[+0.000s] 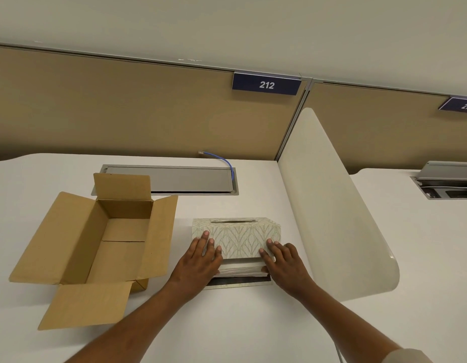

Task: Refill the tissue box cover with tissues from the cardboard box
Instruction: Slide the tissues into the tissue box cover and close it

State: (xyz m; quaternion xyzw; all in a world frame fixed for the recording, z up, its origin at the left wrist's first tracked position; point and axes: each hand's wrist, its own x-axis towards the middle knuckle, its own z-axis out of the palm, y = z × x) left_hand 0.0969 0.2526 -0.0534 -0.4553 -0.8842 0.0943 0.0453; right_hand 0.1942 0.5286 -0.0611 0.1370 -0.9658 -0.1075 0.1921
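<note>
A patterned cream tissue box cover [240,238] with a metal-rimmed slot on top sits on the white desk, raised a little above its dark base plate [237,282]. A white stack of tissues [240,268] shows in the gap under the cover. My left hand [201,258] lies flat on the cover's front left side, fingers spread. On the front right side rests my right hand [282,260], thumb by the tissues. To the left stands an open brown cardboard box [104,239], its inside bare.
A grey cable hatch [169,180] with a blue cable [224,161] lies behind the boxes. A cream curved divider [332,210] rises right of the cover. Tan partition panels with signs 212 [266,85] and 213 stand at the back.
</note>
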